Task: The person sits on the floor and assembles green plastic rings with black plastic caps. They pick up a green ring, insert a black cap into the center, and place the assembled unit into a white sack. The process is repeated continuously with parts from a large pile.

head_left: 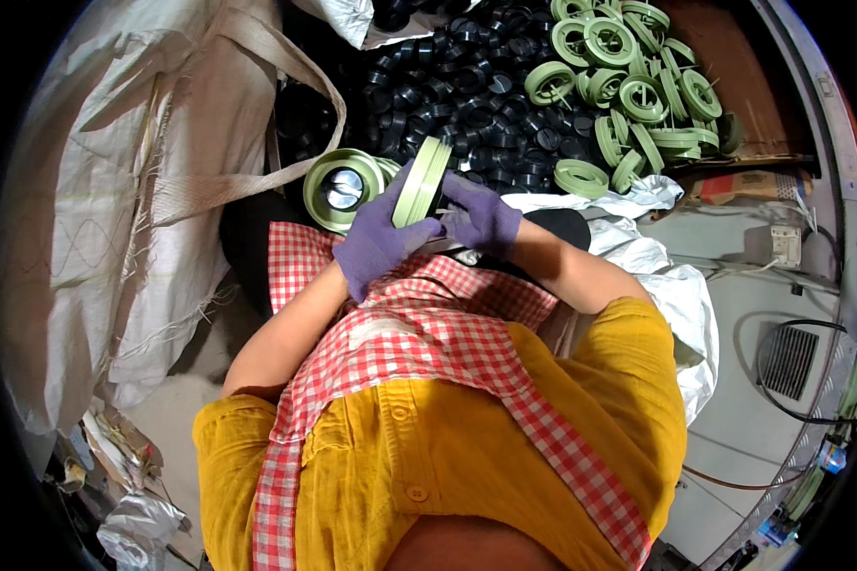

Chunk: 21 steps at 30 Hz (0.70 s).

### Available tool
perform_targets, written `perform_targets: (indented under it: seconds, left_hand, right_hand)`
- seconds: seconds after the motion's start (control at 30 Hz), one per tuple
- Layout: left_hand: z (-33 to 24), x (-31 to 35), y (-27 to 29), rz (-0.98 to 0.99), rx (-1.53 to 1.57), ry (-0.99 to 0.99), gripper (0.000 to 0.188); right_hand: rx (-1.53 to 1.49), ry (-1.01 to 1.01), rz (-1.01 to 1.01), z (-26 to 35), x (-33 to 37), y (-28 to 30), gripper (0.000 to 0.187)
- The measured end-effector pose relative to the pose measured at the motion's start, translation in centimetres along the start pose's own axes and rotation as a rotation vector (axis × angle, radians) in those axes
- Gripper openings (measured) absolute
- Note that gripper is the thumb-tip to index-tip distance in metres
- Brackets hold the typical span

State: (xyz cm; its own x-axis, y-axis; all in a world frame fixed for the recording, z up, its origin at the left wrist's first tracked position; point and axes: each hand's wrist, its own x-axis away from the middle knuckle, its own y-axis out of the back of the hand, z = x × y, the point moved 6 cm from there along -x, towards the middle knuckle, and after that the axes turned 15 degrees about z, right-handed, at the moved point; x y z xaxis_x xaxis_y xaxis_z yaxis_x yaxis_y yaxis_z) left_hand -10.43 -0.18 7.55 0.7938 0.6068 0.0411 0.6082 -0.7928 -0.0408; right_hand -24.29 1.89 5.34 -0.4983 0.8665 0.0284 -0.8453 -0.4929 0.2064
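My left hand [381, 238], in a purple glove, grips a light green plastic ring [423, 181] held on edge above my lap. The ring's grooved outer rim shows, and a dark part is visible along its right side. Close against that side is my right hand [486, 219], also gloved in purple, its fingers bent in toward the ring. Whatever lies between those fingers is hidden. Just left of the held ring, another green ring [316, 190] lies with a shiny black cap [343, 188] in its middle, and a further green rim shows beside it.
Many loose black caps [486, 105] are heaped ahead of me. Green rings [643, 100] with thin spokes are piled at the far right. A large white woven sack [152, 190] with a strap stands at left. Silvery plastic sheeting [681, 305] and a grey panel [752, 409] are to the right.
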Motion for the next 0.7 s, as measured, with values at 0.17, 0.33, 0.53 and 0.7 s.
perform_targets:
  seconds: [0.17, 0.33, 0.53, 0.7]
  left_hand:
    - [-0.4, -0.5, 0.8, 0.334, -0.152, 0.105, 0.031]
    - [0.7, -0.9, 0.0, 0.153, 0.223, 0.243, 0.037]
    - [0.9, -0.4, 0.0, -0.032, 0.245, 0.191, 0.047]
    - [2.5, -0.9, 0.7, -0.158, 0.141, 0.295, 0.049]
  right_hand:
    - [0.691, 0.49, 0.182, 4.7, 0.4, -2.5, 0.03]
    - [-0.187, 0.122, 0.006, 1.8, 0.5, -1.4, 0.052]
    - [-0.412, -0.207, -0.073, 1.4, 0.3, -0.1, 0.074]
    - [0.041, -0.625, 0.374, -5.4, 0.1, -1.1, 0.048]
